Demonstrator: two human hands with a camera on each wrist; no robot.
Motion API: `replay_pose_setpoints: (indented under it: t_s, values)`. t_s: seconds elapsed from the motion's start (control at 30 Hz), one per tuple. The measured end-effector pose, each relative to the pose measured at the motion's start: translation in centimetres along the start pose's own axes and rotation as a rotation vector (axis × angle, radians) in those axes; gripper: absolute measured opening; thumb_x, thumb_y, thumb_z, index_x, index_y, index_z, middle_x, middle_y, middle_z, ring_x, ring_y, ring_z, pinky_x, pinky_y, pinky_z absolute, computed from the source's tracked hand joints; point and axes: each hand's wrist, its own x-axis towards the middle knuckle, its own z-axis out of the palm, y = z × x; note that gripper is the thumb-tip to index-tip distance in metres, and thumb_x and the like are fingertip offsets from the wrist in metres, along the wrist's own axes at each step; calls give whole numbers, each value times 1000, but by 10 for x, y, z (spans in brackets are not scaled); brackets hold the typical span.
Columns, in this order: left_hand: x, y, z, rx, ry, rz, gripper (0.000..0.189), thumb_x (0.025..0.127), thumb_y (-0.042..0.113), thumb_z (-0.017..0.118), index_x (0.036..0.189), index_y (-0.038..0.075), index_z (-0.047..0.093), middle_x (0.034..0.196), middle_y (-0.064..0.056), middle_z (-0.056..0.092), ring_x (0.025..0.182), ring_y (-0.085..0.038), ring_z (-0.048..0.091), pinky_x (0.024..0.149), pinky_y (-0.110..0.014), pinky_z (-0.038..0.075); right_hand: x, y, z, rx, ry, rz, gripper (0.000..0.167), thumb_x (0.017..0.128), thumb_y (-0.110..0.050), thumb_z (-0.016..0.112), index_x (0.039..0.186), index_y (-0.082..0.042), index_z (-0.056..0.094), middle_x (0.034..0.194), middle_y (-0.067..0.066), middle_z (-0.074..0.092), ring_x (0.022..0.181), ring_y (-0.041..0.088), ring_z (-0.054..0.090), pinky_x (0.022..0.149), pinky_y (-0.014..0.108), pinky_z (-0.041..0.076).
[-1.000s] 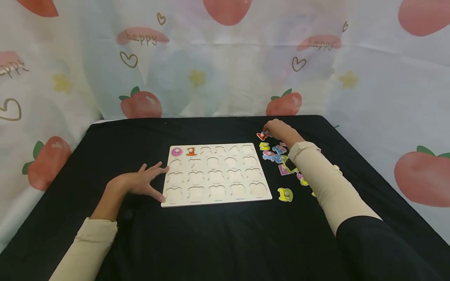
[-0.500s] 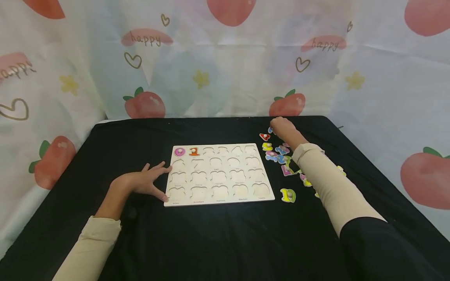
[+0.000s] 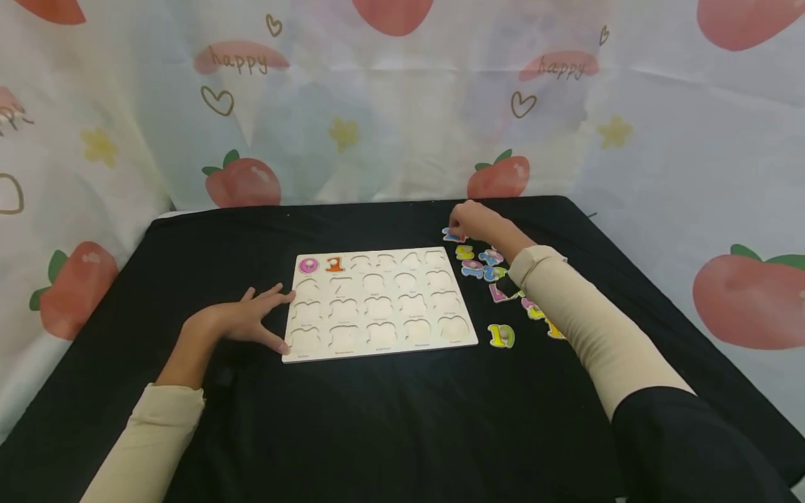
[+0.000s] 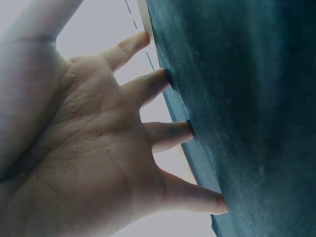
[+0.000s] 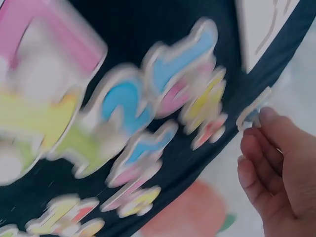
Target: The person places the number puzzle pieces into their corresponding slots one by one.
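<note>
Just beyond the far right corner of the number board (image 3: pixel 361 293), your right hand (image 3: pixel 476 221) pinched a small blue piece (image 5: pixel 253 116) between thumb and fingers, apparently lifted off the dark worktop (image 3: pixel 377 433). Half a second earlier that hand was farther to the right of the board, past the red piece (image 5: pixel 211 130), which then lay in plain view from the head. By this moment you had swung it back nearer the board, over the red piece, hiding much of it from the head camera. As I judged it, that meant one piece was in your grasp and away from its resting place, yet still outside the board. The figure on it was too blurred to read. Your left hand (image 3: pixel 242 323) had not shifted along the board: its fingers were spread wide, the forefinger at the left edge and the thumb at the near left corner, seemingly steadying it. Within the board, only the pink zero (image 3: pixel 309 265) and the orange one (image 3: pixel 335 265) sat in recesses, side by side at the far left; the other recesses were bare. The yellow piece (image 3: pixel 465 253) lay just right of the board, and the yellow-and-green piece (image 3: pixel 501 336) near its near right corner.
</note>
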Motion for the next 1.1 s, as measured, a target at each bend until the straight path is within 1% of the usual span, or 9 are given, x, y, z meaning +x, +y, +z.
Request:
replay_pose_setpoints:
  t_s: [0.07,0.2,0.33,0.5,0.7,0.77,0.9,1.0,1.1]
  values:
    - [0,0,0,3,-6,0,110,68,54,77,150,8,19,153,-25,1,131,-56,-8,96,-73,4,4,-13,2,0,-33,-31,17,91,-16,64,95,-3,72,85,6,68,70,17,60,69,34,50]
    - [1,0,-1,1,-4,-6,111,67,55,77,150,8,19,153,-25,1,131,-56,-8,97,-72,4,6,-40,5,16,-70,-97,16,91,-17,64,94,-4,73,84,5,67,69,16,58,66,31,49]
    - [2,1,0,-2,-6,-9,111,67,54,78,150,7,19,153,-24,1,132,-55,-8,97,-72,3,5,-62,7,36,-89,-127,14,91,-17,65,94,-6,73,83,3,66,68,15,56,65,30,47]
    - [2,2,0,6,-13,-19,111,67,54,77,150,8,19,153,-24,1,132,-56,-8,97,-72,4,9,-79,13,79,-99,-179,15,91,-18,65,93,-6,73,83,3,67,70,16,58,66,29,48]
    - [10,6,-4,13,-18,-17,110,68,54,78,150,10,19,154,-21,0,133,-54,-9,98,-71,4,13,-89,14,122,-70,-249,14,90,-18,66,91,-6,73,82,4,66,69,15,59,65,28,49]
    - [11,6,-4,9,-16,-14,110,68,53,78,150,10,19,154,-22,0,133,-54,-10,98,-71,3,16,-95,15,127,-61,-263,13,90,-17,66,91,-6,73,82,3,66,68,15,59,65,28,49]
    - [7,2,-2,13,-11,-24,110,67,53,78,150,9,20,154,-22,1,133,-54,-8,97,-71,5,25,-112,18,142,-52,-286,14,91,-18,65,91,-6,73,81,3,66,66,14,57,63,26,47]
    - [4,0,-1,17,-7,-33,112,67,55,78,150,10,19,154,-22,1,133,-54,-7,97,-72,6,30,-125,19,149,-53,-279,15,91,-18,65,90,-6,73,78,3,66,63,13,56,61,25,45]
    - [3,-1,0,16,-3,-36,112,66,56,77,150,10,18,154,-21,1,133,-53,-7,97,-72,6,35,-133,20,140,-48,-258,14,91,-18,65,89,-7,73,75,3,65,61,13,53,59,24,42]
